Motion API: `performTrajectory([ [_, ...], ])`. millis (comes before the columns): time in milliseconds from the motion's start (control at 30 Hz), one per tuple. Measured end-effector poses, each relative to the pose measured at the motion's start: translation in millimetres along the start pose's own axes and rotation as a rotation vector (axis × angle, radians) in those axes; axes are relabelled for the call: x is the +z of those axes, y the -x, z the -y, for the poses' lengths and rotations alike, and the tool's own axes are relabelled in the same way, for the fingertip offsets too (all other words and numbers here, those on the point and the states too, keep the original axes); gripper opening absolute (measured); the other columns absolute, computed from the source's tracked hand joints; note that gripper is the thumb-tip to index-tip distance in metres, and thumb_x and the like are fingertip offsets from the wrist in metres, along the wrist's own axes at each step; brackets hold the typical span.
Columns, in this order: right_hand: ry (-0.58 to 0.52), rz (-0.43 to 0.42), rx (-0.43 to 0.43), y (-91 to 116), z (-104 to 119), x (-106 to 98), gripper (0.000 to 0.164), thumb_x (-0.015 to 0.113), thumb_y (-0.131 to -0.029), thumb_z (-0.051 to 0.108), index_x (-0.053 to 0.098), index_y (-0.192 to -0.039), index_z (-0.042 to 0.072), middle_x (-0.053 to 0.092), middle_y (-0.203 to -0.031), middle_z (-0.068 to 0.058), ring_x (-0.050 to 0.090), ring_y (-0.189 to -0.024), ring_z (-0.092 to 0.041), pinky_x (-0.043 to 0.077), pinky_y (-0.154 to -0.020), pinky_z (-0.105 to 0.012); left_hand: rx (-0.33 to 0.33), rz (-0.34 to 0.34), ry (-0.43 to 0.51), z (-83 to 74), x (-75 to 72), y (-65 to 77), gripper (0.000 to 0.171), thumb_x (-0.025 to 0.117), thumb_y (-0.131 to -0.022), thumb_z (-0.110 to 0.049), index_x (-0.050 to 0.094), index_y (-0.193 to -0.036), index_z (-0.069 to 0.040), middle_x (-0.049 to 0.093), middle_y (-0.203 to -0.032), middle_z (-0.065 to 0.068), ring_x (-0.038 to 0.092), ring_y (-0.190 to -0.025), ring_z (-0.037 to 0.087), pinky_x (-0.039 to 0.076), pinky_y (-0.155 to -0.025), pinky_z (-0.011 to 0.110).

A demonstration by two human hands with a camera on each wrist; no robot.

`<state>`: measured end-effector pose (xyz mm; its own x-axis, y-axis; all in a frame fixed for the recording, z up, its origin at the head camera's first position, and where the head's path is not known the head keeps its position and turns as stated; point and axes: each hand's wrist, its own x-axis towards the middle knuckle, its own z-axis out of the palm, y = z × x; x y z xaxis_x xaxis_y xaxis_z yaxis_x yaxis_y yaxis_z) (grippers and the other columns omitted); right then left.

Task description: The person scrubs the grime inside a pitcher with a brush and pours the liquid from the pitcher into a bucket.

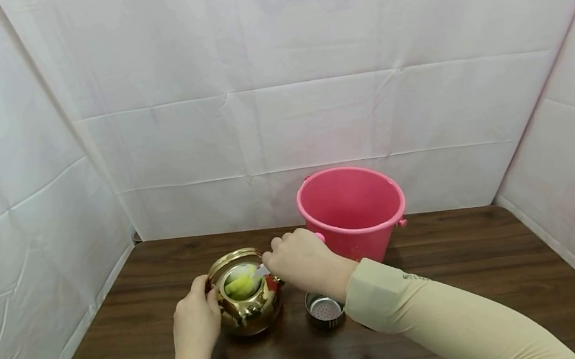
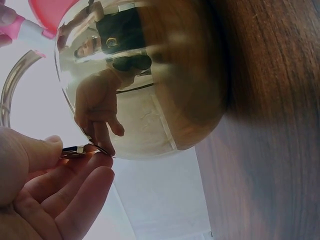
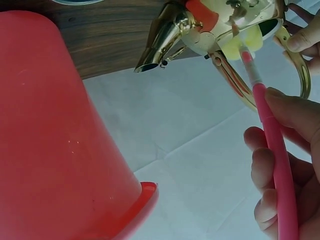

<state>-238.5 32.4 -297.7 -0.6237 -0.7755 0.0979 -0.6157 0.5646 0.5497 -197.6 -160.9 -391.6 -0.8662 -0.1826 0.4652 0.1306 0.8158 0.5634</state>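
Observation:
A shiny gold kettle (image 1: pixel 249 321) stands on the table with its mouth uncovered. My left hand (image 1: pixel 195 324) is at its left side; in the left wrist view thumb and fingers pinch the base of the raised handle. My right hand (image 1: pixel 305 264) grips a cleaning brush by its pink handle (image 3: pixel 277 160). The brush's yellow-and-white head (image 1: pixel 242 285) sits within the kettle's mouth, partly hidden by the rim. In the right wrist view the gold spout (image 3: pixel 165 37) points toward the bucket side.
Just behind my right hand is a pink bucket (image 1: pixel 358 247). A small metal strainer cup (image 1: pixel 325 309) with a perforated bottom sits right of the kettle, partly covered by my right wrist. White cloth walls (image 1: pixel 312 121) border the brown wooden table (image 1: pixel 472 276).

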Motion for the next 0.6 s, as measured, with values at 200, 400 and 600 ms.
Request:
performTrajectory([
  [200, 0.028, -0.069, -0.050, 1.7, 1.4, -0.1, 0.009, 0.066, -0.086, 0.014, 0.067, -0.086, 0.023, 0.062, -0.073, 0.005, 0.059, -0.062, -0.012, 0.045, -0.049, -0.025, -0.003, -0.012, 0.003, -0.5, -0.3, 0.2, 0.021, 0.058, -0.091, -0.006, 0.057, -0.110, 0.003, 0.068, -0.092, 0.028, 0.065, -0.072, 0.044, 0.050, -0.056, 0.051],
  [400, 0.034, -0.096, -0.080, 3.7, 3.8, -1.2, 0.010, 0.069, -0.083, 0.014, 0.067, -0.087, 0.023, 0.063, -0.074, 0.004, 0.059, -0.062, -0.013, 0.044, -0.050, -0.023, -0.007, -0.011, 0.002, -0.3, 0.2, 0.1, 0.021, 0.058, -0.091, -0.006, 0.058, -0.110, 0.004, 0.068, -0.092, 0.028, 0.066, -0.071, 0.043, 0.050, -0.055, 0.050],
  [600, 0.038, -0.074, -0.093, 5.5, 5.4, -3.8, 0.013, 0.067, -0.085, 0.014, 0.068, -0.091, 0.025, 0.062, -0.075, 0.004, 0.059, -0.063, -0.013, 0.043, -0.048, -0.024, -0.009, -0.022, 0.003, 0.2, 0.4, -0.5, 0.020, 0.059, -0.091, -0.006, 0.059, -0.108, 0.003, 0.068, -0.090, 0.028, 0.066, -0.072, 0.043, 0.050, -0.056, 0.051],
])
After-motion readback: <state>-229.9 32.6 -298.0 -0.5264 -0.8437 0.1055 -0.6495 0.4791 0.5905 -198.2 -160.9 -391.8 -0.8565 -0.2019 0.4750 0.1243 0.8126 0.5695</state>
